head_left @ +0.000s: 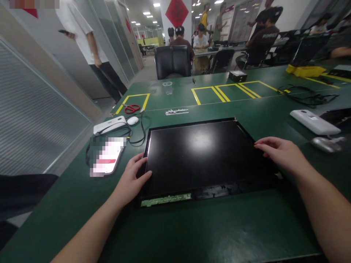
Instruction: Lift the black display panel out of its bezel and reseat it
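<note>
"Doing what with the left hand [133,179]?"
"Touching the screen [197,153] at its left edge, spreading the fingers loosely."
"And with the right hand [279,151]?"
"Pinching the screen's right edge between thumb and fingertips."
"Seeing it where on the table [192,233]?"
"Lying flat toward the near edge, right of a phone [109,157] by the left edge."

Black rectangular display panel [189,160] smooth and glossy, glare on its face; slim green circuit board [166,199] along its near edge, hard, plastic-looking; dark-green flat tabletop [225,230] beneath it, smooth, faint sheen; clear round cup [168,88] beyond it, thin see-through plastic; black high-backed chair [173,62] farther beyond, leather-like, softly shiny.
</note>
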Demonstrator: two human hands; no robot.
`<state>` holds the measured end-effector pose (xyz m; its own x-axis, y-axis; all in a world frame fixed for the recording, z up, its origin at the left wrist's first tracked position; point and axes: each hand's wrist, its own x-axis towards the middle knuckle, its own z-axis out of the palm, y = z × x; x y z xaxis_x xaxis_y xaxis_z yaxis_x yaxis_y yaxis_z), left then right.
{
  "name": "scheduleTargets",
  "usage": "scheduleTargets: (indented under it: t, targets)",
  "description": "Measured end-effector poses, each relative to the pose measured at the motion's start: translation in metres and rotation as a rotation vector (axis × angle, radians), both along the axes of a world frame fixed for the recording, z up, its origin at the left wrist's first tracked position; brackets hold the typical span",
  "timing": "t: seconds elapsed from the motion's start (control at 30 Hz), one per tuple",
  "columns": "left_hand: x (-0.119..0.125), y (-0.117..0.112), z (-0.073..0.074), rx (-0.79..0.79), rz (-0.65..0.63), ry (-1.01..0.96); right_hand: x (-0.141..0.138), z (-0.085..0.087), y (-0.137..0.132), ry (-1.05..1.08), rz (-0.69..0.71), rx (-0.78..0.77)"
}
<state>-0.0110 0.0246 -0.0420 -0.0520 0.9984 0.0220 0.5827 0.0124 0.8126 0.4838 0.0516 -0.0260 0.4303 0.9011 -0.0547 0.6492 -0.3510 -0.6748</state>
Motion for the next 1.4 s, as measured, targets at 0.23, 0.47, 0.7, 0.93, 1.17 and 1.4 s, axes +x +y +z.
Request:
scheduleTargets:
  t: [0.23, 0.47, 0.7, 0.93, 1.17, 1.4]
  targets:
    - [0.001, -0.001, 0.003, -0.001, -0.041, 0.077, -0.007, 0.006, -0.002, 0.008, -0.012, 0.002]
    - [-0.004, 0.002, -0.006, 0.051, -0.119, 0.229, -0.003, 0.002, 0.001, -0.016, -0.005, -0.012]
    - [-0.011, -0.003, -0.001, 0.168, -0.274, 0.468, -0.006, 0.005, -0.001, -0.159, 0.024, -0.017]
    - [-0.017, -0.010, 0.018, 0.189, -0.645, 0.487, -0.010, 0.008, -0.003, -0.158, 0.014, -0.040]
    - [-0.021, -0.009, 0.029, 0.228, -0.712, 0.472, -0.009, 0.007, -0.003, -0.186, 0.038, -0.021]
    - [-0.028, -0.007, 0.031, 0.285, -0.736, 0.482, -0.010, 0.008, -0.003, -0.199, 0.035, -0.035]
